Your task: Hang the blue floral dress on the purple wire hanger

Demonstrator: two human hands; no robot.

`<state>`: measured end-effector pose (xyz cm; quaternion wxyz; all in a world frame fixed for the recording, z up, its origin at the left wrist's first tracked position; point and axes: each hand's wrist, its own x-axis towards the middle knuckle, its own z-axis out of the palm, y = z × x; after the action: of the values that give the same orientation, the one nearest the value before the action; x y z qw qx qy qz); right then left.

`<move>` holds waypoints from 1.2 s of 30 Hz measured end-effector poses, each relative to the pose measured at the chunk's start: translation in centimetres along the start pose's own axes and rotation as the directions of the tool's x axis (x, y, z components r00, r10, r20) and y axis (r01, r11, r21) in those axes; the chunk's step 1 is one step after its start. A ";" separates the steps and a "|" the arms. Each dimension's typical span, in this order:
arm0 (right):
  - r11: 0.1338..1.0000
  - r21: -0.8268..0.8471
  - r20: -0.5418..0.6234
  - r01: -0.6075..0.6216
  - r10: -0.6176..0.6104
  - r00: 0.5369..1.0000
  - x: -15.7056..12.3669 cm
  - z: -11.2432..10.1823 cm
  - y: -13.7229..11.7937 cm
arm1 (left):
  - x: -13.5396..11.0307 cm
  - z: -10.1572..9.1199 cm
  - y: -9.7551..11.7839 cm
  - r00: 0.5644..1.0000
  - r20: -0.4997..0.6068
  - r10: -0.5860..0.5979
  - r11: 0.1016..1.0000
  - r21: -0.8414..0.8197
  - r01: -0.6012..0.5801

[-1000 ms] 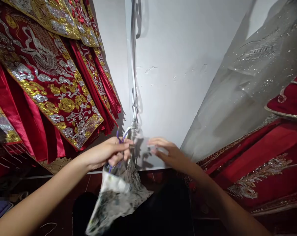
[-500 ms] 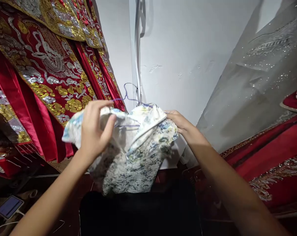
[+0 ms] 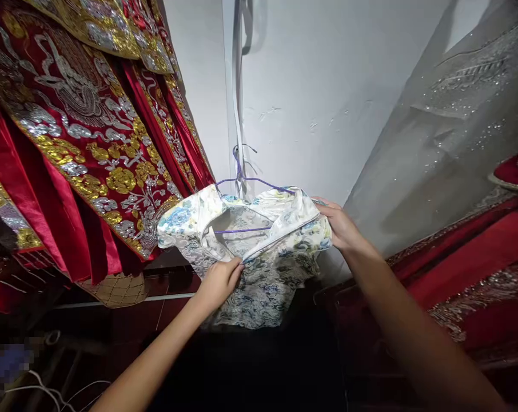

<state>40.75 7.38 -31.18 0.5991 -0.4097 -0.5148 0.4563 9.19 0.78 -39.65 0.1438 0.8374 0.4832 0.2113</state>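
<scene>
A white short-sleeved floral top (image 3: 259, 297) with blue and yellow flowers hangs on a thin purple hanger (image 3: 263, 183) in front of me. The hanger's hook lies by a narrow strip on the wall; I cannot tell if it is hooked there. My left hand (image 3: 219, 283) pinches the top at the lower point of its open neckline. At the right shoulder and sleeve, my right hand (image 3: 338, 224) grips the cloth, its fingers partly behind it. The hanger's lower bar shows through the neck opening.
A red robe (image 3: 122, 143) with gold and silver embroidery hangs at the left. To the right is a sheer sequinned cloth (image 3: 417, 143), with more red beaded fabric (image 3: 465, 252) below it. White cables (image 3: 48, 392) lie at the lower left.
My left hand has moved from the left shoulder down to the neckline and closed on it. The top and hanger have shifted right, and the collar's left side lies more open.
</scene>
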 end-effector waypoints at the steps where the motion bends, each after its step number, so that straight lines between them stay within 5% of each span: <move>1: 1.000 0.011 -0.017 -0.006 0.006 1.000 -0.1 -0.3 0.3 | -0.4 0.7 0.1 1.000 -0.015 -0.004 1.000 -0.026 0.004; 4: 0.994 -0.088 -0.214 0.062 -0.080 0.974 -1.3 -0.5 1.5 | -1.2 2.6 0.2 1.000 -0.010 -0.026 0.969 -0.245 0.023; 6: 0.931 -0.308 -0.448 0.194 -0.322 0.834 -3.3 0.4 3.1 | -1.4 3.7 0.5 0.997 0.020 -0.072 0.867 -0.494 0.072; 8: 0.836 -0.488 -0.545 0.251 -0.517 0.660 -6.3 2.2 5.7 | -1.3 4.3 1.0 0.988 0.041 -0.146 0.676 -0.725 0.130; 9: 0.831 -0.498 -0.515 0.249 -0.514 0.686 -7.9 3.5 7.2 | -1.1 4.5 1.3 0.983 0.050 -0.177 0.570 -0.809 0.144; 12: 0.886 -0.418 -0.071 0.198 -0.249 0.966 -11.6 8.0 12.0 | -0.3 4.4 2.6 0.983 0.062 -0.172 0.356 -0.927 0.120; 13: 0.904 -0.383 0.064 0.193 -0.182 0.981 -12.2 9.3 13.3 | 0.0 4.2 3.0 0.986 0.055 -0.156 0.334 -0.937 0.105; 15: 0.918 -0.351 0.141 0.186 -0.144 0.979 -12.6 11.4 15.3 | 0.7 3.4 3.7 0.989 0.034 -0.141 0.328 -0.941 0.079; 18: 0.926 -0.331 0.041 0.183 -0.180 0.983 -11.9 12.6 17.3 | 2.3 1.0 4.3 0.982 -0.038 -0.185 0.330 -0.944 0.026; 26: 0.884 -0.440 -0.025 0.156 -0.185 0.982 -11.4 11.2 20.2 | 8.3 -8.1 7.4 0.932 -0.337 -0.132 0.362 -0.892 -0.271; 32: 0.819 -0.533 0.244 0.213 -0.093 0.965 -11.2 9.0 19.6 | 9.4 -9.9 7.4 0.870 -0.468 -0.154 0.349 -0.850 -0.395; 36: 0.818 -0.506 0.421 0.273 -0.042 0.906 -9.4 8.0 15.6 | 8.9 -9.8 5.9 0.871 -0.465 -0.160 0.394 -0.839 -0.375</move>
<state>30.33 2.29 -47.41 0.3758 -0.4209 -0.7662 0.3075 12.75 5.94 -26.56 0.4397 0.5706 0.2489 0.6474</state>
